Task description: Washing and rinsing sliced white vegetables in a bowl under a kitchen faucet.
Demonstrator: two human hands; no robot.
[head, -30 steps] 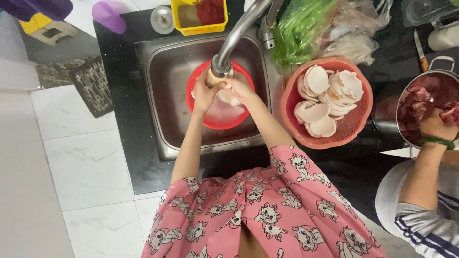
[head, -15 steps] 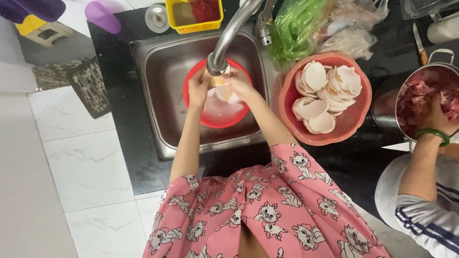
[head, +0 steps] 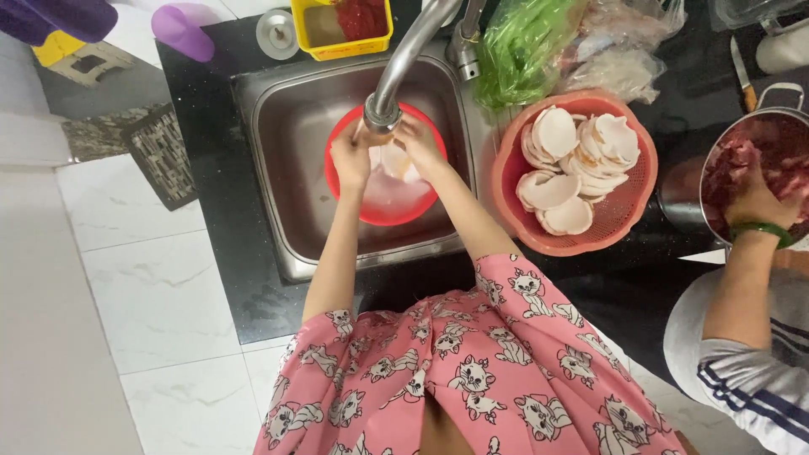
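My left hand (head: 350,160) and my right hand (head: 419,141) meet under the spout of the curved steel tap (head: 404,59). Between them they hold a pale thin slice (head: 392,160). Right below the hands, a red bowl (head: 421,205) sits inside the steel sink (head: 286,168). To the right of the sink stands a salmon-coloured colander (head: 628,227) with several more pale slices (head: 573,160) piled in it.
Another person's hand (head: 754,202) with a green bangle reaches into a steel pot of raw red meat (head: 758,156) at the far right. Behind the sink are a yellow container (head: 341,46), a green plastic bag (head: 522,42) and a knife (head: 742,76). A patterned mat (head: 160,152) lies on the floor at left.
My hands stay under the tap over the red bowl, with the fingers shifting slightly around the slice. The other person's hand remains in the pot of meat.
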